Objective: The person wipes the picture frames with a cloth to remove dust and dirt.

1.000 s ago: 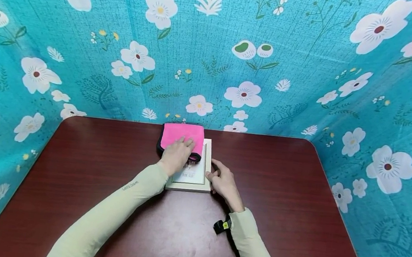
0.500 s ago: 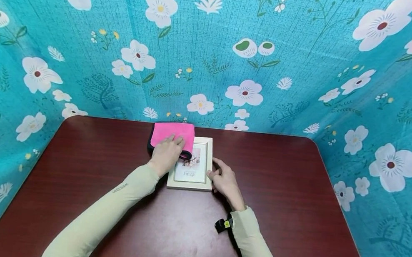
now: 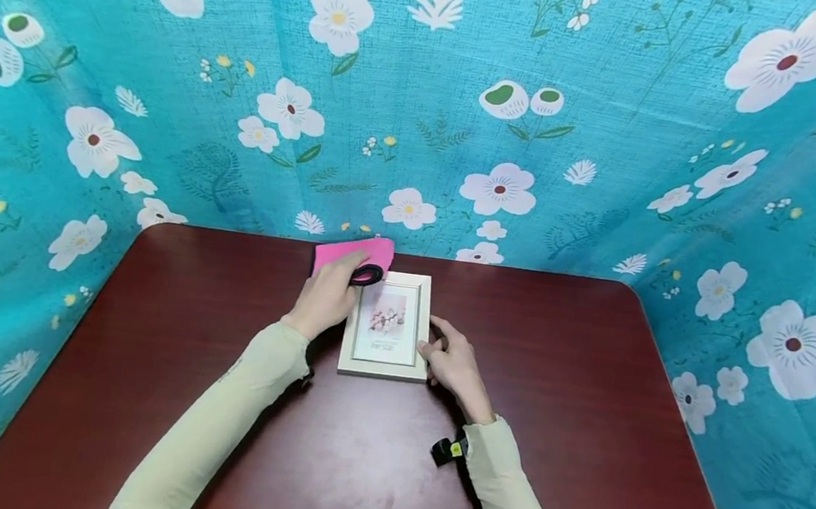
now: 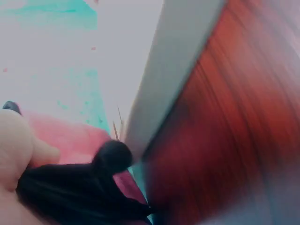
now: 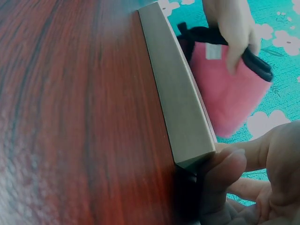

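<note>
A cream picture frame [image 3: 387, 327] with a pink blossom print lies face up near the table's back edge. My left hand [image 3: 329, 292] pinches a folded pink cloth [image 3: 381, 250] with black edging at the frame's upper left corner. In the right wrist view, the thumb of that left hand [image 5: 234, 28] presses against the cloth [image 5: 225, 89], which looks raised beside the frame. My right hand [image 3: 457, 367] grips the frame's right edge, its thumb at the rim; some of its fingers are hidden. The left wrist view is blurred but shows the black edging [image 4: 61, 192] close up.
The dark red wooden table [image 3: 553, 369] has rounded back corners. Blue floral fabric [image 3: 422, 123] hangs behind it and along both sides. A black strap with a yellow-green mark [image 3: 449, 450] sits at the right wrist.
The left hand has drawn the cloth leftward off the print and tilted it up toward the frame's upper left corner, baring the print. The right hand keeps its grip on the frame.
</note>
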Demonstrator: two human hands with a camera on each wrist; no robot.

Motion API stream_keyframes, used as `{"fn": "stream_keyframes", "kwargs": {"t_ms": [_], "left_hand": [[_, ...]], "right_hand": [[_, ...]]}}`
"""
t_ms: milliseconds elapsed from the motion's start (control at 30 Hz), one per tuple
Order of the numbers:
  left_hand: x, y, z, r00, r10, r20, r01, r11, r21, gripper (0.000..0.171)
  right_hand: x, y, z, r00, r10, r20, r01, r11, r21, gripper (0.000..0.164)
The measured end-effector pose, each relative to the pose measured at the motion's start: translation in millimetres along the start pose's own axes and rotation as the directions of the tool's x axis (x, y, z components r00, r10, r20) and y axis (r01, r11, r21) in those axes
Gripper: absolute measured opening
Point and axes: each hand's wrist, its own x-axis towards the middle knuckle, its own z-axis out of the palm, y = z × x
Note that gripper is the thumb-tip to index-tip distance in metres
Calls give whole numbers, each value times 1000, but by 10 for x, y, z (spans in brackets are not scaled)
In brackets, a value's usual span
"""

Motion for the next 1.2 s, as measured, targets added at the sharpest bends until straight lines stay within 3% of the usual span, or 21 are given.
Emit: {"fn": "stream_keyframes", "kwargs": {"t_ms": [167, 333, 433, 533, 667, 767, 900, 1200], "left_hand": [[110, 249, 138, 999, 39, -27, -39, 999, -29, 72], [225, 435, 311, 995, 100, 4, -100, 995, 15, 69], [274, 520, 384, 995, 96, 25, -97, 995, 24, 66], [300, 595, 438, 994, 86, 61, -89, 995, 37, 63], [305, 674, 513, 982, 102, 160, -118, 988, 96, 60], [283, 704, 563, 960, 102, 259, -156, 968, 198, 64], [240, 715, 601, 932, 67, 356, -195, 921, 337, 72], [167, 684, 560, 928, 24, 371, -189, 889, 416, 64]], "right_hand": [[3, 30, -40, 1000, 9, -22, -8, 1000, 22, 59], [-3, 57, -81, 999, 12, -45, -11, 1000, 20, 58], [0, 59, -94, 999, 6, -48, -5, 1000, 10, 57], [6, 54, -96, 999, 3, -43, -2, 1000, 14, 58], [15, 45, -85, 999, 9, -44, -9, 1000, 21, 59], [26, 36, -67, 999, 8, -32, -8, 1000, 30, 61], [35, 26, -38, 1000, 4, -26, -2, 999, 43, 62], [30, 3, 8, 1000, 5, -15, -5, 999, 42, 63]]}}
